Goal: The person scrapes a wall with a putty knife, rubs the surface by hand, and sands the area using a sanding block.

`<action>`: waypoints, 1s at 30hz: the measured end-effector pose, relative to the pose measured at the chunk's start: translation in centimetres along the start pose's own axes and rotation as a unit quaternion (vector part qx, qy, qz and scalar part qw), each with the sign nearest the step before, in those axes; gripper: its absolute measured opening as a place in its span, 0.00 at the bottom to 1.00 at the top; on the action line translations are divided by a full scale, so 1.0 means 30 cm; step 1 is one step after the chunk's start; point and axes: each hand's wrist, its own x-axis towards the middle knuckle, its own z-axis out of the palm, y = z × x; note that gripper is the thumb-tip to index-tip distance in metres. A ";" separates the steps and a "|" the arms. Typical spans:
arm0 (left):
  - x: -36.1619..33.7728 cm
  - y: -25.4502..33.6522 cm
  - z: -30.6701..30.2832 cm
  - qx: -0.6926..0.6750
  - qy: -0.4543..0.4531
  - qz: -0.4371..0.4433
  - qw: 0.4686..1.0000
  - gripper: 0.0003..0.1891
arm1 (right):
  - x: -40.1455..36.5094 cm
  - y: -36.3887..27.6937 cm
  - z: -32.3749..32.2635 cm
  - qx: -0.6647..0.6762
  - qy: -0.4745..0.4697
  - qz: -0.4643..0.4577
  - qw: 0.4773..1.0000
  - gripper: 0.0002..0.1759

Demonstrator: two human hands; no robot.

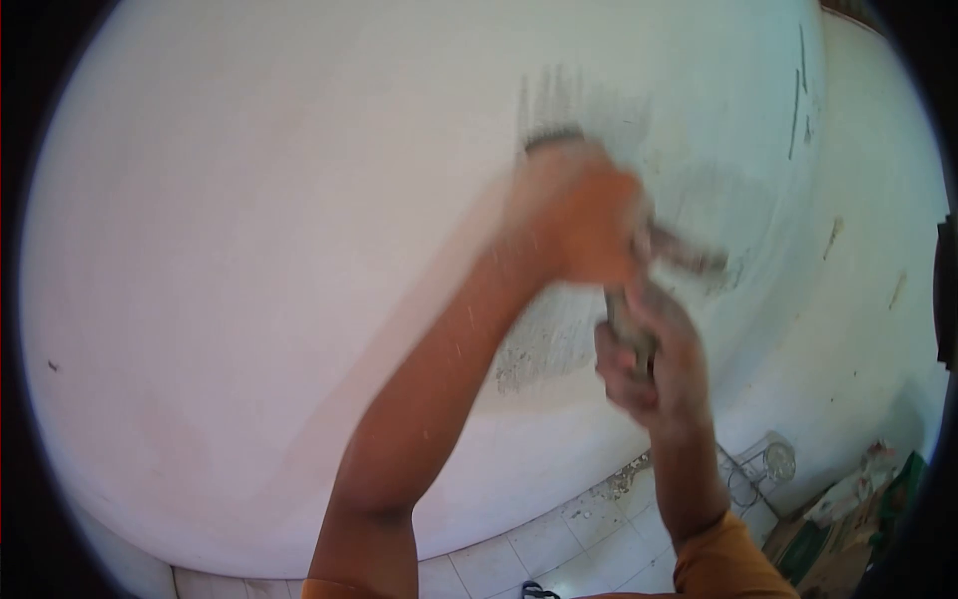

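Note:
My left hand (589, 215) is closed and blurred by motion, right in front of the white wall (249, 250). A brown, bar-like piece (689, 250) sticks out from it to the right, and a dark straight edge (554, 138) shows just above its knuckles. I cannot tell what tool it grips. Directly below, my right hand (664, 354) wraps its fingers round a grey-brown handle (629, 324) whose upper end disappears behind the left hand. Grey scraped marks (554, 95) streak the wall above both hands, and a rough bared patch (544, 349) lies at lower left.
The wall curves to a corner at the right, where dark vertical streaks (795, 110) show. Pale tiles (539, 544) cover the floor, with debris (629, 477) along the wall's foot. A round wire-framed object (778, 461) and a cardboard box (833, 544) stand at lower right.

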 end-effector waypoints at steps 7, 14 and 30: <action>0.097 -0.008 -0.083 0.005 -0.007 -0.065 0.998 0.09 | 0.071 -0.071 0.023 0.000 -0.026 -0.031 0.999 0.12; 0.082 -0.028 -0.051 0.048 0.041 -0.002 0.998 0.10 | 0.065 -0.053 0.020 -0.026 -0.023 -0.046 0.998 0.11; -0.154 -0.029 0.151 0.017 -0.002 0.046 0.999 0.13 | -0.019 0.151 -0.069 0.006 -0.030 0.011 0.999 0.12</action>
